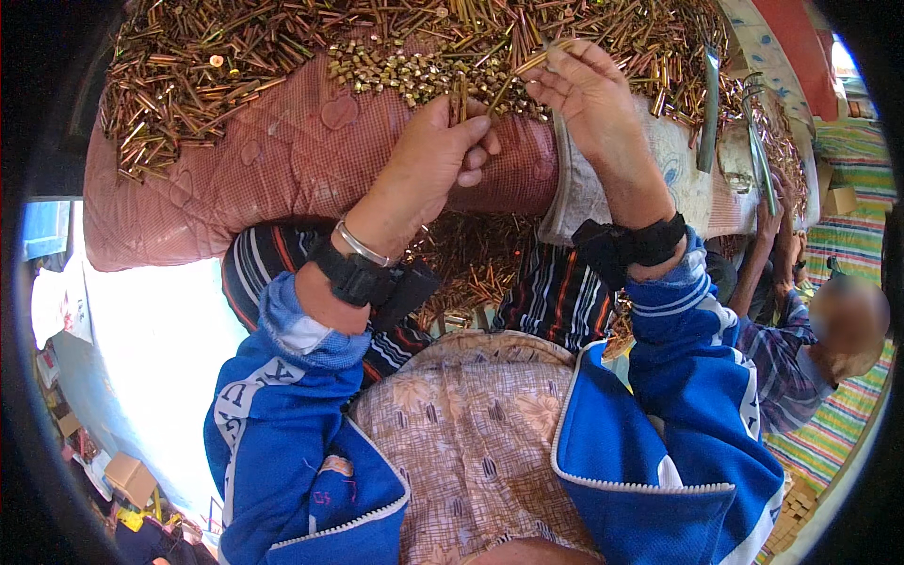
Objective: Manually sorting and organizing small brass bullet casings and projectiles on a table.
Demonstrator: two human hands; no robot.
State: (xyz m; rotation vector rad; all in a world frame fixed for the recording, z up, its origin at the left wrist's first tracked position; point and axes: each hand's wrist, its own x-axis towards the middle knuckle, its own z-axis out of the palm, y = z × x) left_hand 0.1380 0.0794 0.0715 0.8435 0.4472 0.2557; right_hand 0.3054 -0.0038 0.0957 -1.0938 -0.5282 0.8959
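Note:
My left hand (414, 160) is closed, thumb pressed against the fingers, around slim gold-coloured tubes (459, 100) that stick up from its grip. To its right, my right hand (595, 104) pinches another slim gold-coloured tube (533, 63) between thumb and fingers. One thin tube (502, 96) slants between the two hands; which hand bears it I cannot tell. Just beyond my hands lies a heap of short, shiny gold-coloured caps (400, 73). Around and behind it spread a great many loose slim copper and gold tubes (226, 56).
A red checked padded cloth (282, 160) covers the work surface, with a pale cloth (576, 188) at its right. More tubes (471, 259) lie low between my knees. At the right, a co-worker in a checked shirt (782, 377) reaches toward metal strips (761, 141). A cardboard box (130, 478) stands lower left.

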